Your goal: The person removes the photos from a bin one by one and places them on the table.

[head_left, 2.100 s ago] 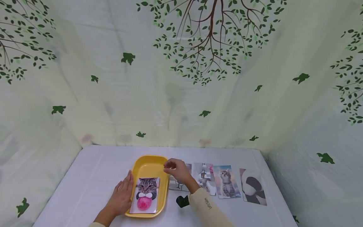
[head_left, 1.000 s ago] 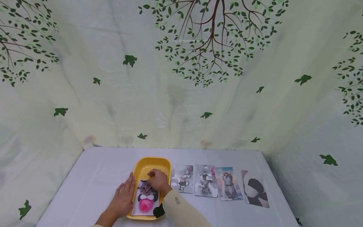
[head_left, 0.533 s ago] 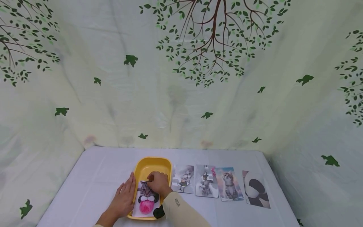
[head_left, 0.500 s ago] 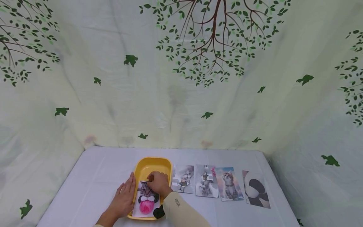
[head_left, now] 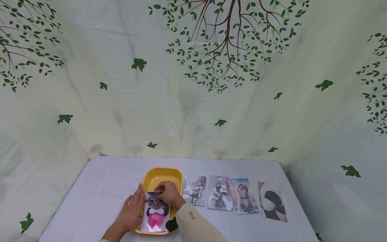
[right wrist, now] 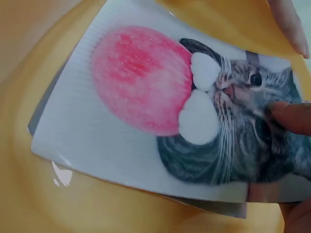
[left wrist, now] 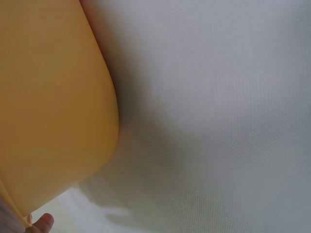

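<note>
cat card (head_left: 155, 212): glossy print, grey tabby with round pink ball at its mouth; bowed, pinched near its 12 o'clock end by the right hand (head_left: 170, 194); in the tray's 6 o'clock part.
card beneath (right wrist: 227, 208): mostly hidden, edges showing.
tray (head_left: 162, 172): yellow, rounded corners, long axis 12 to 6; left hand (head_left: 131, 210) against its 9 o'clock side.

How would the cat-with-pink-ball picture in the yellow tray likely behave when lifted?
The cat picture is probably flexible rather than rigid: its edges curve while the right hand pinches it. Its glossy sheen suggests it may be slippery. It looks thin, so likely light, and could slide over the sheet beneath.
</note>
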A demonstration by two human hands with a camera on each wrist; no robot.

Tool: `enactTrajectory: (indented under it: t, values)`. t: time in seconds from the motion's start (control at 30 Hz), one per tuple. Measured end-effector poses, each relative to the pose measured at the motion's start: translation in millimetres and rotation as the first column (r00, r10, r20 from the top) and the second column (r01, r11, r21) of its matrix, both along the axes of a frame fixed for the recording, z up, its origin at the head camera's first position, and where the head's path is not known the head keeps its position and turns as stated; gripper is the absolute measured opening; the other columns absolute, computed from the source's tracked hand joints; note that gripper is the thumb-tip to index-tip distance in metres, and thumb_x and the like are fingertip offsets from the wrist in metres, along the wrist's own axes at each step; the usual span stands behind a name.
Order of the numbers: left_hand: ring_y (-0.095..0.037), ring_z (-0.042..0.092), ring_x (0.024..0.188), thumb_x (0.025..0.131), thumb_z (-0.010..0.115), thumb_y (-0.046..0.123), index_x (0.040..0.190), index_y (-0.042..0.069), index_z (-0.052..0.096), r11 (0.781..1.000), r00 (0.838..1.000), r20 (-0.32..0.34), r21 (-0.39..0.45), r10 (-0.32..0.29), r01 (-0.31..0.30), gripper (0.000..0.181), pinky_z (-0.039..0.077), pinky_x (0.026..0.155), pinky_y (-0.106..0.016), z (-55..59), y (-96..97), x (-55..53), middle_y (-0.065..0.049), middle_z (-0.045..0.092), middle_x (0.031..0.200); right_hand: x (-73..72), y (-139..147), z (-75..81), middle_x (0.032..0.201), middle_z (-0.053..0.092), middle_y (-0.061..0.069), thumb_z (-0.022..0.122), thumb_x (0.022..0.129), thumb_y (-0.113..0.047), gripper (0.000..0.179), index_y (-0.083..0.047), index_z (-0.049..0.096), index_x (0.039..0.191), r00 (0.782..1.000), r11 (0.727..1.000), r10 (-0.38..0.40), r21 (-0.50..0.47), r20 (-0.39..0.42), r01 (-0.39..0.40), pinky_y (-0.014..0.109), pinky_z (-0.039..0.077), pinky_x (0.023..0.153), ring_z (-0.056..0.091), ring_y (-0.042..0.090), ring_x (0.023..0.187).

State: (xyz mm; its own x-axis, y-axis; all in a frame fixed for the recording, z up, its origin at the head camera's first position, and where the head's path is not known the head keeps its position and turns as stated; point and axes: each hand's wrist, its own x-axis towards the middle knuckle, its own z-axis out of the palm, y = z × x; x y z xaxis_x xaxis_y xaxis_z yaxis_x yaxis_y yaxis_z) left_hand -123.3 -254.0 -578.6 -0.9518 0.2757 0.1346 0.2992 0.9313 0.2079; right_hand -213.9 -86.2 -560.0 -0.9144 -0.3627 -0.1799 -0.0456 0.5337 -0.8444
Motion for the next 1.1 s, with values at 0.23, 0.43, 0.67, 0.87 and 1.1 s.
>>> enactTrajectory:
  t: [0.23, 0.43, 0.67, 0.87, 1.1]
  values:
    - [-0.042, 0.029, 0.136, 0.079, 0.053, 0.003, 0.142, -0.016, 0.024, 1.0, 0.999, 0.032, 0.001, 0.013, -0.013, 0.072, 0.027, 0.107, -0.059, 0.6, 0.2, -0.4, -0.026, 0.014, 0.155, -4.5, 2.4, 2.0, 0.067, 0.06, -0.01, 0.079, 0.075, -0.005, 0.011, -0.014, 0.075, 0.078, 0.998, 0.999, 0.043, 0.029, -0.035, -0.042, 0.019, 0.05, 0.062, 0.053, 0.006, 0.064]
    - [-0.043, 0.029, 0.135, 0.077, 0.055, 0.004, 0.142, -0.015, 0.023, 1.0, 0.999, 0.038, -0.008, 0.018, -0.017, 0.076, 0.026, 0.107, -0.06, -0.5, -0.2, -1.3, -0.025, 0.012, 0.155, -6.6, 6.4, 3.3, 0.072, 0.063, -0.012, 0.077, 0.079, -0.01, 0.006, -0.014, 0.077, 0.083, 0.994, 0.998, 0.06, 0.022, -0.095, -0.059, 0.018, 0.05, 0.065, 0.053, 0.003, 0.067]
    - [-0.043, 0.028, 0.137, 0.076, 0.053, 0.003, 0.143, -0.015, 0.021, 1.0, 0.998, 0.059, -0.012, 0.016, -0.015, 0.076, 0.026, 0.107, -0.06, 2.5, 0.4, -1.3, -0.027, 0.013, 0.154, -7.0, 10.7, 7.6, 0.075, 0.066, -0.012, 0.075, 0.081, -0.013, 0.005, -0.013, 0.078, 0.085, 0.988, 0.998, 0.058, -0.013, -0.144, -0.06, 0.017, 0.051, 0.068, 0.054, 0.0, 0.069]
    - [-0.044, 0.029, 0.137, 0.074, 0.052, 0.002, 0.143, -0.015, 0.021, 1.0, 0.997, 0.077, -0.016, 0.025, -0.024, 0.077, 0.025, 0.108, -0.061, 5.1, 1.3, -1.5, -0.027, 0.013, 0.154, -11.3, 16.8, 12.3, 0.075, 0.067, -0.01, 0.074, 0.081, -0.015, 0.006, -0.011, 0.077, 0.084, 0.975, 0.995, 0.093, -0.017, -0.2, -0.099, 0.018, 0.049, 0.067, 0.052, 0.001, 0.069]
    - [-0.045, 0.03, 0.134, 0.069, 0.057, 0.002, 0.142, -0.015, 0.021, 1.0, 0.998, 0.057, 0.009, 0.02, -0.02, 0.083, 0.026, 0.106, -0.062, 4.8, 0.9, -1.1, -0.028, 0.014, 0.153, -18.2, 29.3, 16.1, 0.088, 0.068, -0.006, 0.07, 0.087, -0.017, 0.012, -0.01, 0.075, 0.094, 0.975, 0.992, 0.101, -0.056, -0.199, -0.114, 0.022, 0.051, 0.076, 0.058, 0.005, 0.08]
